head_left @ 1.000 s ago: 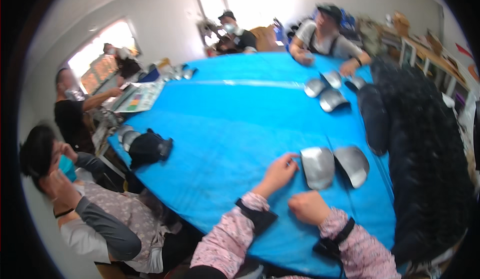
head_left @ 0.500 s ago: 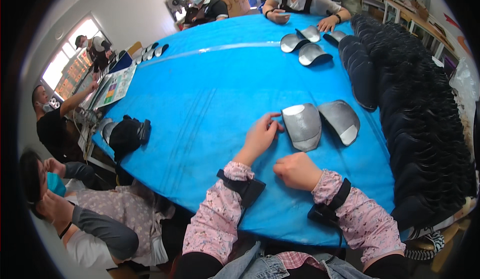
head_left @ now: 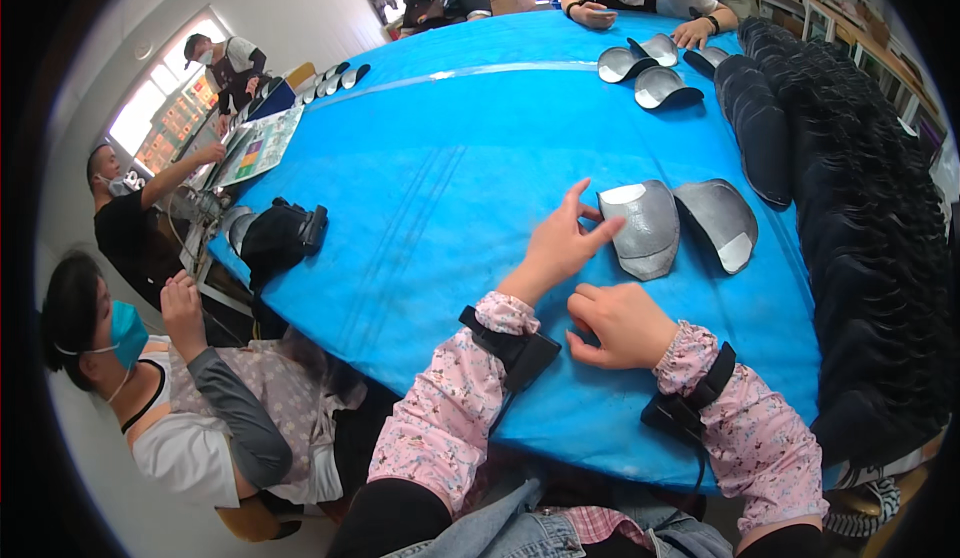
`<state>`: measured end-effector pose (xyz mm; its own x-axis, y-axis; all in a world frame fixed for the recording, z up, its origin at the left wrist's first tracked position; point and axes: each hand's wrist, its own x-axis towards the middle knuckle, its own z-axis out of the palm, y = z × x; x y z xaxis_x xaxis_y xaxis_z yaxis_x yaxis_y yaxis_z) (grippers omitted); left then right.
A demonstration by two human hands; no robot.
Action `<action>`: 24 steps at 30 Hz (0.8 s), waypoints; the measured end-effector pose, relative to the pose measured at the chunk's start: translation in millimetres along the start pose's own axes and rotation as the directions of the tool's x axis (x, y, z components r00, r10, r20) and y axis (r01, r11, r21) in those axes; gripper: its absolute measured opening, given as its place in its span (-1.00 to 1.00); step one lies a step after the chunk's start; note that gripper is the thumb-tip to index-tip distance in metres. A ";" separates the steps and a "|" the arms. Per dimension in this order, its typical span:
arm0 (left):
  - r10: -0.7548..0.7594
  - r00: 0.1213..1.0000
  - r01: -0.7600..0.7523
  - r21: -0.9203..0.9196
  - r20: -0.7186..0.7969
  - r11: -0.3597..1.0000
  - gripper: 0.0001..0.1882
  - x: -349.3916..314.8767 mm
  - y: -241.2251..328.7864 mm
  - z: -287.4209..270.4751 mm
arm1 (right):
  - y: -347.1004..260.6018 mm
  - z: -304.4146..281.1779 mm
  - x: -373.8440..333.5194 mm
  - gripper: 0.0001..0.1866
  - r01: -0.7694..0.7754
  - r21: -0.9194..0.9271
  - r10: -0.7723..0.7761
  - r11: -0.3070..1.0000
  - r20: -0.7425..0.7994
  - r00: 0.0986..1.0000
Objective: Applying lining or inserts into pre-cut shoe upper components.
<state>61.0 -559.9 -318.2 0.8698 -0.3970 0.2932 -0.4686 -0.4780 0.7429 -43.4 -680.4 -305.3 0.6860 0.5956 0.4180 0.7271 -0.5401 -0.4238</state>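
A curved grey insole-like piece (head_left: pixel 648 238) with a white patch at its top lies on the blue table cover. My left hand (head_left: pixel 562 243) is at its left edge, thumb and fingers spread, the thumb tip overlapping the edge; whether it touches cannot be told. Just below that piece is my right hand (head_left: pixel 625 323), its fingers loosely bent, with a gap between thumb and forefinger and nothing seen in it. A second curved grey piece (head_left: pixel 718 220), dark along one side and white at its lower end, sits beside the first on the right.
Long rows of black insole-like pieces (head_left: pixel 870 248) line the right edge of the blue-covered table (head_left: pixel 430 218). Several curved grey pieces (head_left: pixel 668 88) lie farther back, near a person's hands. A black bundle (head_left: pixel 280 238) is at the left edge. Other people sit or stand around.
My left hand has spread its fingers, and its thumb now overlaps the grey piece's edge. My right hand has loosened from a closed fist. The whole view has shifted slightly.
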 end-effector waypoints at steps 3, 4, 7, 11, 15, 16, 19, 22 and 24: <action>-0.083 0.994 0.090 -0.119 0.065 0.989 -0.20 0.9 -0.5 0.5 | 7.5 10.2 -1.9 -0.84 0.072 -0.046 -0.078 0.996 -0.143 0.987; -0.168 0.979 0.194 -0.264 0.115 0.945 -0.23 3.2 -0.2 -0.1 | 10.4 12.2 -1.8 -0.83 0.134 -0.079 -0.147 0.988 -0.206 0.967; -0.255 0.965 0.253 -0.425 0.054 0.869 -0.35 5.2 -15.2 -5.1 | -5.3 0.6 1.6 -0.70 0.108 -0.071 -0.124 0.992 -0.283 0.951; -0.301 0.952 0.277 -0.585 0.059 0.762 -0.49 12.9 -19.4 -8.0 | -11.7 -11.2 4.2 -0.58 0.058 -0.038 -0.067 0.998 -0.305 0.950; -0.366 0.915 0.377 -0.679 0.169 0.630 -0.56 12.5 -12.5 -13.8 | -7.2 -24.9 4.6 -0.65 -0.015 0.159 0.075 0.987 -0.378 0.923; -0.419 0.874 0.462 -0.686 0.246 0.562 -0.58 11.3 -2.2 -12.5 | -4.4 -30.9 0.5 -0.67 -0.089 0.329 0.230 0.940 -0.419 0.878; -0.344 0.913 0.369 -0.804 0.220 0.465 -0.66 7.9 1.1 -15.5 | 6.5 -45.1 16.5 -0.77 -0.113 0.284 0.261 0.952 -0.560 0.786; -0.296 0.924 0.339 -0.874 0.241 0.348 -0.63 6.9 -1.4 -18.6 | 27.5 -78.3 68.9 -0.55 -0.103 0.430 0.331 0.897 -0.498 0.801; -0.262 0.933 0.322 -0.895 0.246 0.308 -0.63 11.0 8.1 -10.6 | 37.7 -118.2 106.7 -0.42 -0.200 0.370 0.373 0.907 -0.488 0.789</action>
<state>68.3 -559.8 -302.6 0.8965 -0.4377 -0.0691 0.2746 0.4264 0.8618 60.4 -707.5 -181.7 0.8256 -0.0214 0.5639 0.5127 -0.3889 -0.7654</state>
